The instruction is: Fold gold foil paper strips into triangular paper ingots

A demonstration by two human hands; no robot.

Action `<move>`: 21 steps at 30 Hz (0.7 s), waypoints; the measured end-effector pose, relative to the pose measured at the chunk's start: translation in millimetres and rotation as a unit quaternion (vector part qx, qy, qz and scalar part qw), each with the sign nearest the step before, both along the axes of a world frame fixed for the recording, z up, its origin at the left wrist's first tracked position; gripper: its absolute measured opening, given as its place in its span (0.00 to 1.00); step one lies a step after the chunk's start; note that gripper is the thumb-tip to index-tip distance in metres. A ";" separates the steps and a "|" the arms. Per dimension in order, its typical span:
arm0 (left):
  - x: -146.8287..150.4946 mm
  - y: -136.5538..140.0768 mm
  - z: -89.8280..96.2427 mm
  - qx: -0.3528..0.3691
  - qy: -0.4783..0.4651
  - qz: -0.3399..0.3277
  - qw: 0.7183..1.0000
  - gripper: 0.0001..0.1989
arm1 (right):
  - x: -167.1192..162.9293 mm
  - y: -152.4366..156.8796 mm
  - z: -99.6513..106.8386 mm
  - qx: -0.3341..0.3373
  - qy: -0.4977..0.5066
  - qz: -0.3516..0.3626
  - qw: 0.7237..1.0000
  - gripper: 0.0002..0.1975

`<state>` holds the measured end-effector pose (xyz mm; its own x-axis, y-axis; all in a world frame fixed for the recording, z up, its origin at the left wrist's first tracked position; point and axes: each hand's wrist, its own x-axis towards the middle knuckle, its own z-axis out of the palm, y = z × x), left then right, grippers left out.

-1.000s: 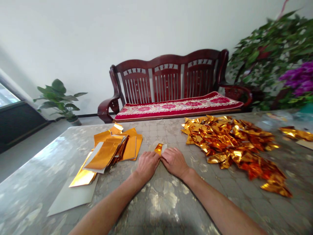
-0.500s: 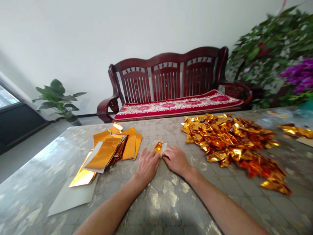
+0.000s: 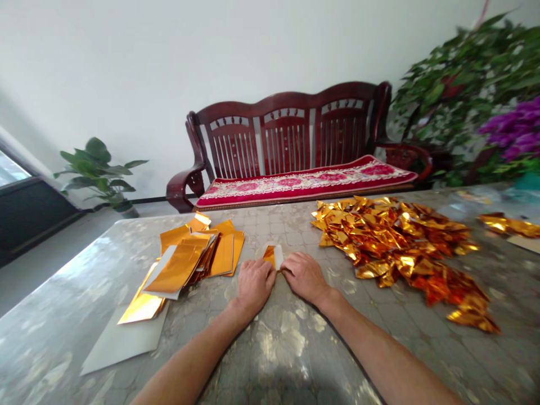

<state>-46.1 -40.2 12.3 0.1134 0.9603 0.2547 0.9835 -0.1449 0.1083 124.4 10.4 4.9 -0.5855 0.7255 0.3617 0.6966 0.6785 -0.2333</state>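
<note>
Between my hands, on the patterned table (image 3: 291,332), lies a small sheet of gold foil paper (image 3: 270,255) with a pale strip along its right side. My left hand (image 3: 255,283) has its fingers curled closed on the near left edge of the sheet. On the near right edge, my right hand (image 3: 305,275) pinches the paper between thumb and fingers. The fingertips of both hands nearly meet, and they hide the near edge. To the left is a loose stack of flat gold foil sheets (image 3: 179,270). A heap of folded gold foil pieces (image 3: 388,236) spreads on the right.
A pale grey sheet (image 3: 126,340) sticks out under the stack. Clear plastic (image 3: 475,198) and more gold foil (image 3: 508,225) sit at the far right. Behind the table stands a dark wooden bench (image 3: 287,135) with a red floral cushion (image 3: 304,183). Potted plants flank it.
My left fingers, spread a little before, have curled in against the paper. The near edge now appears rolled up at my fingertips. My right hand stays almost in place.
</note>
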 end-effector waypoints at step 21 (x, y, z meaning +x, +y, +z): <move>19.2 2.6 10.5 -0.129 -0.206 -0.007 0.970 0.18 | -9.3 -11.1 -1.6 -0.084 0.048 -0.122 0.988 0.04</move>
